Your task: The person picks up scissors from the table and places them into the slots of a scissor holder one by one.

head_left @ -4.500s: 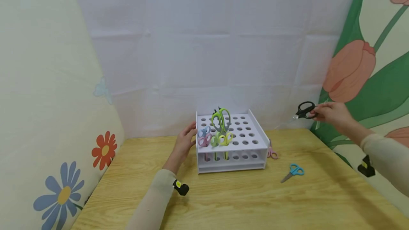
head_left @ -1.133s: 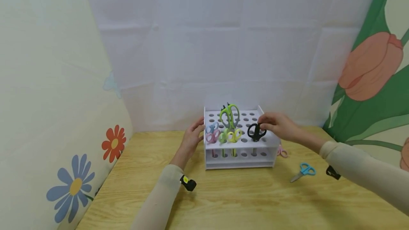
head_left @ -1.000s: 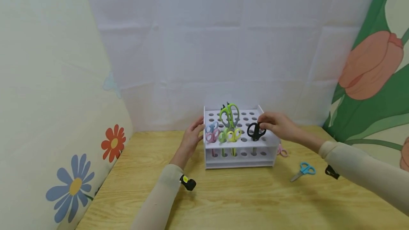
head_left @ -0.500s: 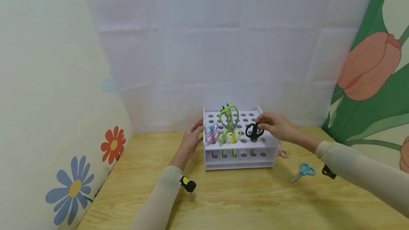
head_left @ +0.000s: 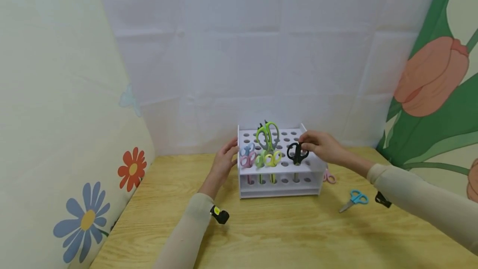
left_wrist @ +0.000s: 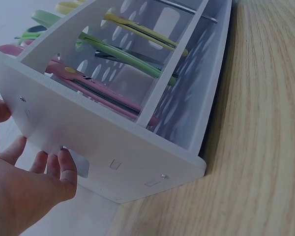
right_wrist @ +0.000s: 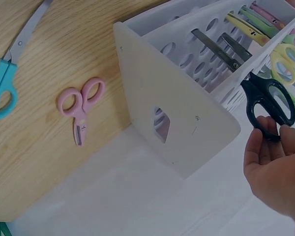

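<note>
My right hand (head_left: 322, 147) pinches the black handle of a pair of scissors (head_left: 297, 158) at the front right of a white perforated rack (head_left: 278, 194). Their blades point down through a hole in the top board and show between the boards in the right wrist view. My left hand (head_left: 223, 162) rests its fingertips on the rack's left side panel (left_wrist: 110, 142), beside a cutout. Pink scissors (head_left: 248, 160), green scissors (head_left: 260, 160) and yellow scissors (head_left: 273, 159) stand in the front row. Behind them are light blue scissors (head_left: 247, 149) and large green-and-grey scissors (head_left: 268, 136).
Scissors with blue handles (head_left: 356, 199) lie on the wooden table (head_left: 261, 235), right of the rack. Small pink scissors (right_wrist: 80, 112) lie beside the rack's right panel (right_wrist: 140, 83). A white cloth (head_left: 224, 53) hangs behind the table.
Over the last several seconds my right hand has brought the black scissors leftward from the air into a front hole of the rack. Within the last second little has moved; the left hand keeps its place.
</note>
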`<move>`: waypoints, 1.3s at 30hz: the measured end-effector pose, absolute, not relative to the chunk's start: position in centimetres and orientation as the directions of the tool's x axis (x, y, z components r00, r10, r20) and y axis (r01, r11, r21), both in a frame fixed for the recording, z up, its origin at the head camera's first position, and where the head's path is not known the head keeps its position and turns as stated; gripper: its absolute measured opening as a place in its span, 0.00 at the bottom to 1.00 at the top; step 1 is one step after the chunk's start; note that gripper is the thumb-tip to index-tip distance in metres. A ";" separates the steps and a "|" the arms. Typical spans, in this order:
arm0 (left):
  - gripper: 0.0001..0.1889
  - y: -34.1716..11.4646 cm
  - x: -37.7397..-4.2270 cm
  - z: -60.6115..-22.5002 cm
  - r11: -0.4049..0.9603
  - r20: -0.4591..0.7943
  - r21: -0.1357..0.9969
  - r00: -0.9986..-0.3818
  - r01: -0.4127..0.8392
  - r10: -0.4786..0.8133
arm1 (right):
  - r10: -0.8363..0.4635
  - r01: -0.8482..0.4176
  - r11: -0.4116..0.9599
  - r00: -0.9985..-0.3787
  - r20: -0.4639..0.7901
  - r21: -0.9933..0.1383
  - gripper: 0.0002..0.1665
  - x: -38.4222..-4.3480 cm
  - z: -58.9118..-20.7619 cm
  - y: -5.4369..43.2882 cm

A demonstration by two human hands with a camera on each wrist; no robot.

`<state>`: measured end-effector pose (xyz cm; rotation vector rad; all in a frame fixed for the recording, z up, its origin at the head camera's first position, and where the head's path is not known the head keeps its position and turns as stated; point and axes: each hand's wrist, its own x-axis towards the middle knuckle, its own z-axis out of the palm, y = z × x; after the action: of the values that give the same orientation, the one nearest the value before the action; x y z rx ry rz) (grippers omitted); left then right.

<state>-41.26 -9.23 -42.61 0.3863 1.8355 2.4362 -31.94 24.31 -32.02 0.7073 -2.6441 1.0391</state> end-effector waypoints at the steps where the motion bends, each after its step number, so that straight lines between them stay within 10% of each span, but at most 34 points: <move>1: 0.25 -9.2 -41.3 -42.6 -0.285 0.161 0.954 -0.965 0.099 0.205 | -0.354 -0.503 0.636 -0.864 0.357 -0.586 0.09 -31.9 -32.0 24.3; 39: 0.26 -9.4 -41.3 -42.4 -0.289 0.154 0.954 -0.963 0.086 0.223 | -0.304 -0.458 0.787 -0.871 0.386 -0.412 0.10 -31.8 -35.5 32.1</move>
<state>-41.28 -9.36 -42.43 0.3967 1.8191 2.4224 -31.80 32.08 -35.55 0.5866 -2.6787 0.7297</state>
